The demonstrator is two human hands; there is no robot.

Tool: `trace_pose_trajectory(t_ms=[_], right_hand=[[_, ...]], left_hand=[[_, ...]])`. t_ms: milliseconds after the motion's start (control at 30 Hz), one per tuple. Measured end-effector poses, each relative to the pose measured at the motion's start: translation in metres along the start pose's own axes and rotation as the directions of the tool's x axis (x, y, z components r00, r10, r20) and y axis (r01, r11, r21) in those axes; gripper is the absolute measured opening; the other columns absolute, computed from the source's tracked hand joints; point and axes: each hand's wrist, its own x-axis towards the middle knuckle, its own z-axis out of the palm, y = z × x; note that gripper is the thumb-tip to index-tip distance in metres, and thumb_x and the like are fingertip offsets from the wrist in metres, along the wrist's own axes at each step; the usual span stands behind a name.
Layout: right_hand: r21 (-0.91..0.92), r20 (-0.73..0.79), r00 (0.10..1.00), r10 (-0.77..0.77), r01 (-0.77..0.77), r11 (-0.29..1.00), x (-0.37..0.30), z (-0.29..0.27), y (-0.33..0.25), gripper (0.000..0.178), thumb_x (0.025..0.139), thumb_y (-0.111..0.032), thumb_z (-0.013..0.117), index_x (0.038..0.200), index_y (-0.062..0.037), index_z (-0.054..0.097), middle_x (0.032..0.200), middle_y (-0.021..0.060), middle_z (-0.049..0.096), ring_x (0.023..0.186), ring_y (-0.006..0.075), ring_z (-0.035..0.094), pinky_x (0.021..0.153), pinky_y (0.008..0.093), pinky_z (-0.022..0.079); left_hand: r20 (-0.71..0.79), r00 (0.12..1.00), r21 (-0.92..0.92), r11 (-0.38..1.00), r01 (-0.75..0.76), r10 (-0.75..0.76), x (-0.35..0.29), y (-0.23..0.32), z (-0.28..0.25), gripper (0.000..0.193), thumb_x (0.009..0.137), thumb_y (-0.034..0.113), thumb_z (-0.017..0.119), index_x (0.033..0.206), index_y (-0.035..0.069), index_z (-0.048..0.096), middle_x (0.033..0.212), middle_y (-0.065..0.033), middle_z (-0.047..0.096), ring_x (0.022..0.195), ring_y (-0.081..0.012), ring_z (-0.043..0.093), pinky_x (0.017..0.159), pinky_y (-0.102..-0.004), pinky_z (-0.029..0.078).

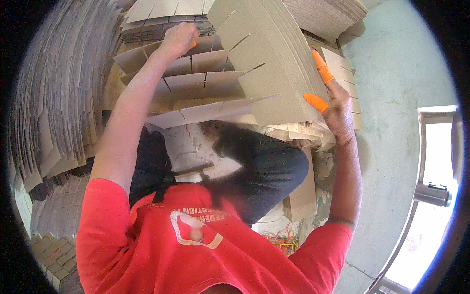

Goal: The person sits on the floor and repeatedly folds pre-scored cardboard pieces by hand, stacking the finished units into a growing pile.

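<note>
My right hand point(337, 108), with orange finger covers on thumb and finger, grips the right edge of a thick stack of slotted cardboard sheets point(274, 63), tilted on edge. Against that stack's slotted face, several upright cardboard strips point(200, 85) stand in spaced rows, their right ends meeting its slots. Over at the far row, my left hand point(180, 40) is closed with its fingers curled on the farthest cardboard strip point(134, 58). An orange cover shows at its fingertips, and the fingers' undersides are hidden.
Tall piles of cardboard sheets point(63, 88) rise on the left. More slotted sheets point(161, 12) and another pile point(325, 17) lie at the back. A pale wall point(391, 147) with a bright window stands on the right. Coloured strands point(284, 240) lie beside my bent leg point(264, 166).
</note>
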Motion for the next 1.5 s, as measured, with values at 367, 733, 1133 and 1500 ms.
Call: trace_pose_trajectory(t_ms=[367,733,1133,1500], right_hand=[[0.035,0.084,0.994,0.070,-0.073,0.997,0.004,0.009,0.001,0.078,0.074,-0.001,0.075,0.144,-0.0088,0.043,0.144,0.0061,0.049,0.128,0.0182,0.050,0.110,0.0354,0.037],[0.008,0.254,0.967,-0.012,0.011,1.000,0.019,0.044,0.019,0.081,0.076,0.008,0.066,0.148,-0.0130,0.036,0.148,0.0076,0.044,0.127,0.0186,0.049,0.100,0.0333,0.047],[0.046,0.305,0.939,0.157,-0.179,0.983,0.031,0.039,0.001,0.075,0.081,0.008,0.061,0.148,-0.0178,0.038,0.120,0.0086,0.066,0.051,0.0110,0.056,0.045,0.0279,0.051],[-0.113,0.369,0.929,-0.014,0.060,0.992,0.007,0.070,0.018,0.080,0.080,0.006,0.062,0.150,-0.0138,0.030,0.078,0.0212,0.065,0.060,0.0290,0.061,0.055,0.0381,0.050]], left_hand=[[0.016,0.999,0.075,0.996,-0.041,0.040,0.011,-0.004,-0.003,0.007,0.074,0.007,0.070,0.079,0.003,0.067,0.086,-0.0181,0.066,0.087,-0.0384,0.065,0.070,-0.0479,0.054],[0.058,0.998,0.025,1.000,0.018,-0.020,0.020,-0.001,-0.005,0.016,0.076,0.012,0.072,0.090,0.006,0.072,0.092,-0.0150,0.068,0.091,-0.0356,0.066,0.080,-0.0457,0.054],[0.019,0.986,-0.060,0.985,-0.163,0.164,-0.011,0.029,-0.037,0.029,0.079,0.024,0.073,0.105,0.010,0.069,0.098,-0.0173,0.067,0.095,-0.0364,0.064,0.083,-0.0450,0.052],[0.099,0.964,-0.003,0.968,-0.250,0.249,-0.018,0.021,-0.016,0.009,0.075,0.011,0.067,0.081,0.005,0.064,0.079,-0.0185,0.065,0.081,-0.0401,0.064,0.069,-0.0484,0.052]])
